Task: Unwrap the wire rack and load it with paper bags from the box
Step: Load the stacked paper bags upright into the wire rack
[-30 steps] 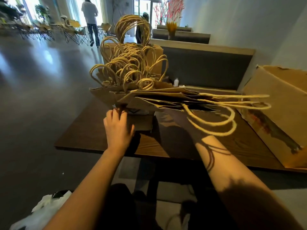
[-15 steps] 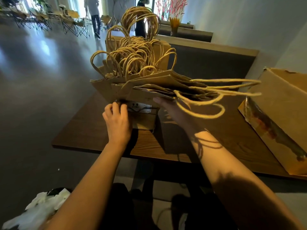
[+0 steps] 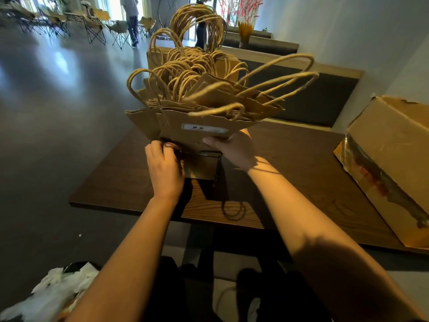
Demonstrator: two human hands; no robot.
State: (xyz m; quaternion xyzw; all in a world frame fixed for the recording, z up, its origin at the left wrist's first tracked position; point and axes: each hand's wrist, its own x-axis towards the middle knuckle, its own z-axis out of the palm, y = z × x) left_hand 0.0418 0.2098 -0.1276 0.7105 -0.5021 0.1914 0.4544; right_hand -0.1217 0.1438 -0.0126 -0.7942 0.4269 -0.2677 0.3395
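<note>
Several brown paper bags (image 3: pixel 199 129) with twisted rope handles stand packed together in the middle of the dark wooden table (image 3: pixel 290 163); the wire rack under them is almost wholly hidden. My right hand (image 3: pixel 232 147) grips the front bundle of bags at its lower right edge, and the bundle stands nearly upright with handles fanning up and right. My left hand (image 3: pixel 164 166) curls its fingers around the lower left of the stack, at a dark part of the rack. The front bag bears a white label (image 3: pixel 204 128).
An open cardboard box (image 3: pixel 392 159) lies on the table's right end. White wrapping (image 3: pixel 53 291) is crumpled on the floor at lower left. A bench back (image 3: pixel 308 98) runs behind the table. Folding chairs (image 3: pixel 92 26) and a person (image 3: pixel 130 17) are far off.
My right hand has swung the bundle of bags from lying flat, handles pointing right, up to nearly upright against the stack. My left hand has stayed at the stack's lower left.
</note>
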